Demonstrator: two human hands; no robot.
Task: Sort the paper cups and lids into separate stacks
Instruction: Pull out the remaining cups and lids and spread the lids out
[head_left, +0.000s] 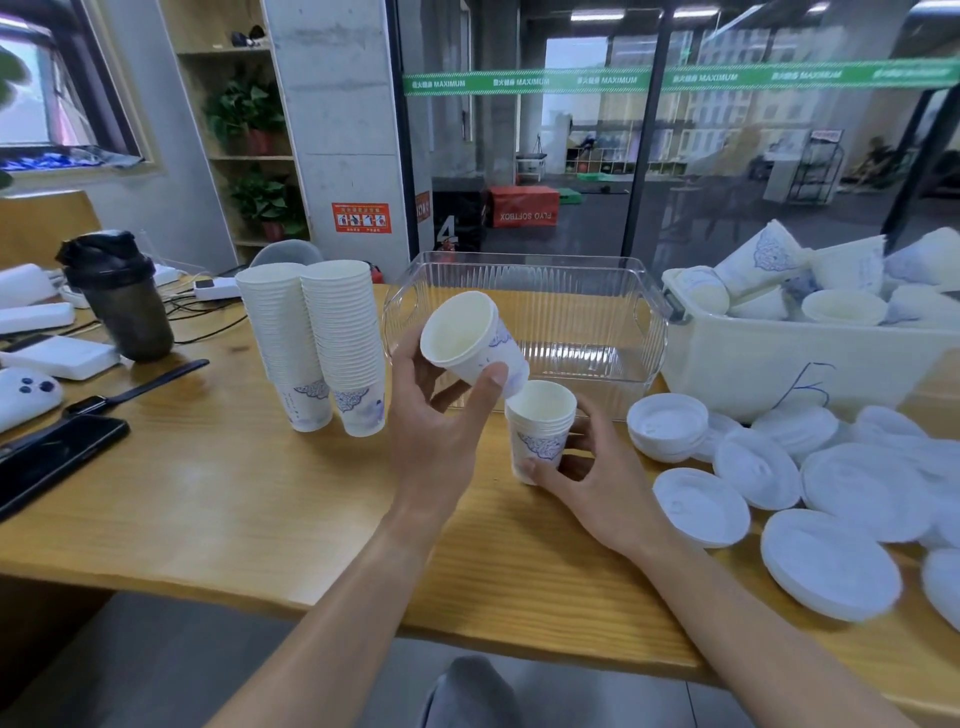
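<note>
Paper cup (470, 340) in the left hand (441, 415) is what the coming move turns on. In the head view, the only view, it is held above the table with its mouth tipped toward the camera and up to ten o'clock; its long axis runs down to four o'clock, and its base sits just over the open mouth of the short cup stack (540, 428), touching it or very nearly so. The left thumb and fingers curl round the cup's lower wall in a firm pinch. The right hand (597, 467) wraps the short stack from five o'clock, fingers curled round its wall, holding it upright on the wooden table (208, 493). By my reading, nesting calls for righting the cup so that its axis lines up with the stack's.

The cups are thin white paper with rolled rims and a blue printed motif, tapered so that they nest. Two tall cup stacks (322, 348) stand at nine o'clock from the hands, leaning against each other. White plastic lids (862, 488), shallow glossy discs, lie strewn at three o'clock, a few nested in a small lid pile (667, 426). A white plastic bin (779, 364) at two o'clock is heaped with loose cups. Behind the hands stands a clear ribbed container (524, 280).
</note>
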